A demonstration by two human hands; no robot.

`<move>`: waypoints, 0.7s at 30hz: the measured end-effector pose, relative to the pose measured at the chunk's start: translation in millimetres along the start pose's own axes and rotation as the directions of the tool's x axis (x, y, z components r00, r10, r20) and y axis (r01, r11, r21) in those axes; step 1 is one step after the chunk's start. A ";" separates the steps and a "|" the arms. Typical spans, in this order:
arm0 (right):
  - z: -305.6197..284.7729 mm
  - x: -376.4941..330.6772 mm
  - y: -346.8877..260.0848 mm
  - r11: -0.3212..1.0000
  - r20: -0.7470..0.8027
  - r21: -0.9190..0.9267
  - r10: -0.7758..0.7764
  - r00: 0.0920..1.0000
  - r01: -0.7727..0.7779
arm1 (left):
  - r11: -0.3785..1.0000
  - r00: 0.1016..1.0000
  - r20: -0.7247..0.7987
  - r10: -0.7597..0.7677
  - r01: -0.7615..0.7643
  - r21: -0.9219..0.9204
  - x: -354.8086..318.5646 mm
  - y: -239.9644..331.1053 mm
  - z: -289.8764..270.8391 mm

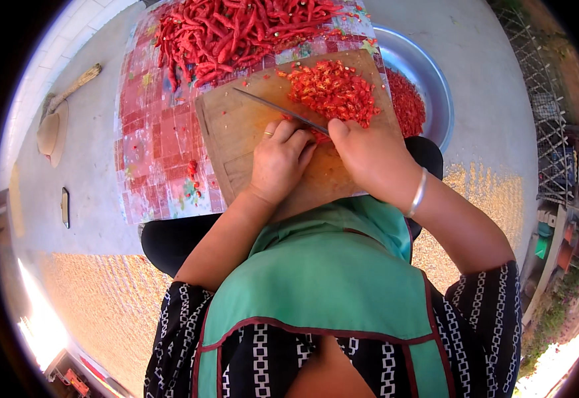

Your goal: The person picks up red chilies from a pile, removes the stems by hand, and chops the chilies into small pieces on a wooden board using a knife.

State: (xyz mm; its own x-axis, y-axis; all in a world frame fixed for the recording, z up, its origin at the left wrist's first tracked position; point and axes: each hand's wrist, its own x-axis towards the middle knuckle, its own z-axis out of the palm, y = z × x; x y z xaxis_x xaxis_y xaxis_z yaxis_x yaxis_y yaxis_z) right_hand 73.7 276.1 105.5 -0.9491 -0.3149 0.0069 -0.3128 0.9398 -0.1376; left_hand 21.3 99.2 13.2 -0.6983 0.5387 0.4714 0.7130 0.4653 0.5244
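Observation:
In my right hand (362,152) is the handle of a knife (273,106), its blade reaching left across a wooden cutting board (236,152). My left hand (279,159) is closed just under the blade, its curled fingers pressing red chili pieces against the board; most of what it grips is hidden. Beyond the blade lies a heap of chopped red chilies (336,89). Whole red chilies (229,33) are piled on the table behind the board.
A red checked tablecloth (146,146) covers the low table. On the floor at right stands a metal basin (438,86) holding chopped chilies. At left lie a phone (65,207), a hat (52,136) and a brush (77,83). Grain (103,298) is spread on the ground.

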 end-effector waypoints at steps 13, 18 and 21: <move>-32.7 -11.1 -0.9 0.992 0.133 0.129 -0.030 0.991 0.013 | 0.997 0.998 -0.008 -0.062 0.062 -0.037 -5.0 -2.4 -1.4; 13.4 14.0 -2.2 0.993 0.080 0.108 0.048 0.996 -0.057 | 0.998 0.999 0.035 -0.037 0.039 -0.039 -4.6 -1.5 -5.5; 21.7 7.9 3.5 0.987 0.015 0.149 0.058 0.998 -0.060 | 1.000 1.000 0.011 -0.008 0.008 -0.010 -6.0 -0.3 -9.3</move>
State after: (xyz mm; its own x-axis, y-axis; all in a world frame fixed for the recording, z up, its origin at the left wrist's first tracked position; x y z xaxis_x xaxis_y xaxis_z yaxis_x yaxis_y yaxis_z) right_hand 65.9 274.0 83.6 -0.9650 -0.2616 -0.0161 -0.2465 0.9267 -0.2837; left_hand 24.7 89.3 16.8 -0.7033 0.5427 0.4591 0.7066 0.4629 0.5352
